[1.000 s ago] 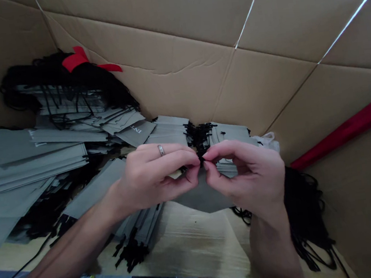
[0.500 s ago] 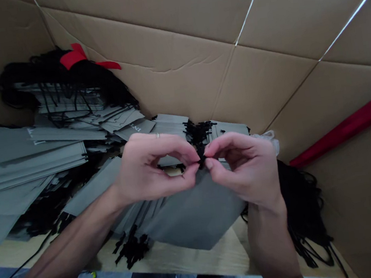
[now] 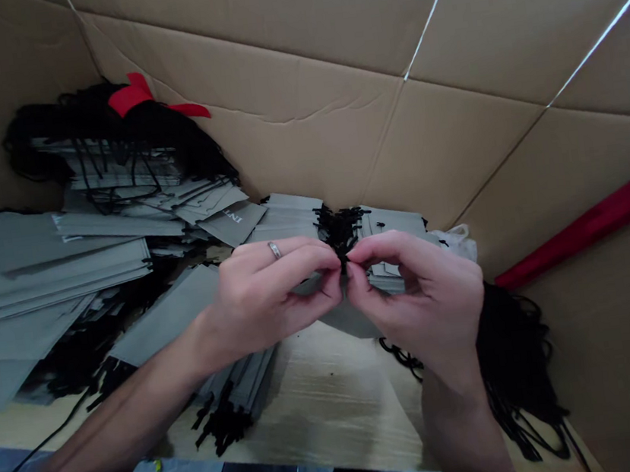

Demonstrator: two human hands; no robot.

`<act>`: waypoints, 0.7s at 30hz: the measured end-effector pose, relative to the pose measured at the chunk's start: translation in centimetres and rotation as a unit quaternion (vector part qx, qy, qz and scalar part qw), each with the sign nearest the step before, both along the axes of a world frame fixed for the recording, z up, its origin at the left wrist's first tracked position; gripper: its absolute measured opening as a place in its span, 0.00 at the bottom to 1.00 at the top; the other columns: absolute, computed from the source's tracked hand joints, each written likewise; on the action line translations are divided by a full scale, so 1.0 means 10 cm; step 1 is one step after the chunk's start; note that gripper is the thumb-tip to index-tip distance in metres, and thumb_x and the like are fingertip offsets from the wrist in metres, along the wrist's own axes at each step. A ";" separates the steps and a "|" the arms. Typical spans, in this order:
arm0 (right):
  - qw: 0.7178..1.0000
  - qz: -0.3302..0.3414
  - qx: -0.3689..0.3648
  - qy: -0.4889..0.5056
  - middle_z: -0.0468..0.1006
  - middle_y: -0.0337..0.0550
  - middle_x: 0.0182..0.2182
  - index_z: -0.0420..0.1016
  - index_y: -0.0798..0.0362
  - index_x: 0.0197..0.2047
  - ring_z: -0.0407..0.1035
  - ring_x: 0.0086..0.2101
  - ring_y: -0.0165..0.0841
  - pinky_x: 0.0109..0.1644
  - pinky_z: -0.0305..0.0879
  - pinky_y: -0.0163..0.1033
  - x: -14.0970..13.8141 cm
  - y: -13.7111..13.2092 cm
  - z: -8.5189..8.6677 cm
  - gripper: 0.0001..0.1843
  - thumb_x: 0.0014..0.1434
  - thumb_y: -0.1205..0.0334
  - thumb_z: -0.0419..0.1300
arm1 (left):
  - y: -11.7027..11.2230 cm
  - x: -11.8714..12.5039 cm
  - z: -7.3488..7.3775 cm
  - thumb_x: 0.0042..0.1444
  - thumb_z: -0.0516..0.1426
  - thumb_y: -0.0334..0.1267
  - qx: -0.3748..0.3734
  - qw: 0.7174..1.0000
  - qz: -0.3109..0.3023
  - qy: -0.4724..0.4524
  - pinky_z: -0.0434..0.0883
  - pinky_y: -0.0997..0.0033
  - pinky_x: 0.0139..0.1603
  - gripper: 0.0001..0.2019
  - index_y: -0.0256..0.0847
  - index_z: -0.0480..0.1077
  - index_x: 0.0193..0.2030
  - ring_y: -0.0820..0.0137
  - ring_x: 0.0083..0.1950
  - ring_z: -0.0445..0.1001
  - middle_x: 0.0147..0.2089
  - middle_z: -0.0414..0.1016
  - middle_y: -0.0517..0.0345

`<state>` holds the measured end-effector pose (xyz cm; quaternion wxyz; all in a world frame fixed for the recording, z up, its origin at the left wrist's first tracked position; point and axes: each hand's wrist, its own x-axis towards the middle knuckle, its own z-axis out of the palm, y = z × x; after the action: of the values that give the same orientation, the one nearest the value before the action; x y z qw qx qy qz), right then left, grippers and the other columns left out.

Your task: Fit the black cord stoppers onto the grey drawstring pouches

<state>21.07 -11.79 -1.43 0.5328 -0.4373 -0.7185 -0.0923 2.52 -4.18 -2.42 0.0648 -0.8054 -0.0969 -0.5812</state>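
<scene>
- Nearest, along the bottom edge, a pale wooden table top (image 3: 325,411) with visible grain; below its front edge, dark and grey shapes too blurred to name.
- Above the table, the left hand (image 3: 265,296), a ring on one finger, and the right hand (image 3: 419,292) meet fingertip to fingertip. Both are closed in a pinch on a short black cord (image 3: 344,267), held up over the table's middle.
- A flat grey paper bag (image 3: 353,315) hangs just under the pinch, mostly hidden behind the fingers.
- Left of the forearm, a fan of flat grey bags (image 3: 235,380) lies on the wood, black cord ends spilling from its near end.
- Right of the right wrist, a loose tangle of black cords (image 3: 517,364) lies on the table.
- Farther left, stacks of folded grey bags (image 3: 59,260), matte and sharp-edged, overlap in uneven layers.
- Behind the hands, another bag stack (image 3: 388,223) topped with black cord tips.
- At the far left, a stack bundled in black cords carries a red ribbon (image 3: 141,100).
- Creased brown cardboard sheets (image 3: 328,58) wall in the back; a red roll (image 3: 594,221) slants at the right.
</scene>
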 end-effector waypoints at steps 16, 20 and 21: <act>0.989 0.104 -0.025 0.098 0.86 0.31 0.35 0.84 0.45 0.42 0.80 0.33 0.28 0.39 0.79 0.34 0.11 0.07 -0.01 0.16 0.58 0.78 0.69 | 0.05 0.01 0.03 0.58 0.70 0.25 -0.192 0.962 -0.192 -0.034 0.84 0.78 0.35 0.10 0.45 0.81 0.40 0.73 0.32 0.85 0.35 0.87 0.65; 0.998 -0.005 0.044 -0.035 0.86 0.35 0.35 0.82 0.48 0.43 0.79 0.34 0.29 0.40 0.79 0.36 0.04 0.02 0.01 0.11 0.66 0.75 0.68 | -0.03 -0.03 0.02 0.64 0.69 0.27 -0.005 1.000 0.025 0.014 0.86 0.78 0.45 0.07 0.41 0.79 0.46 0.73 0.39 0.89 0.40 0.90 0.61; 0.996 -0.022 0.060 -0.062 0.86 0.36 0.35 0.81 0.48 0.43 0.79 0.34 0.29 0.41 0.80 0.36 0.01 0.01 0.01 0.10 0.68 0.74 0.68 | -0.05 -0.04 0.00 0.65 0.68 0.26 0.020 0.998 0.054 0.013 0.86 0.77 0.47 0.07 0.40 0.79 0.47 0.71 0.40 0.89 0.41 0.90 0.60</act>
<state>21.15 -11.69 -1.32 0.5100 -0.4138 -0.7338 -0.1737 2.16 -4.65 -2.41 0.1137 -0.8052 -0.1276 -0.5678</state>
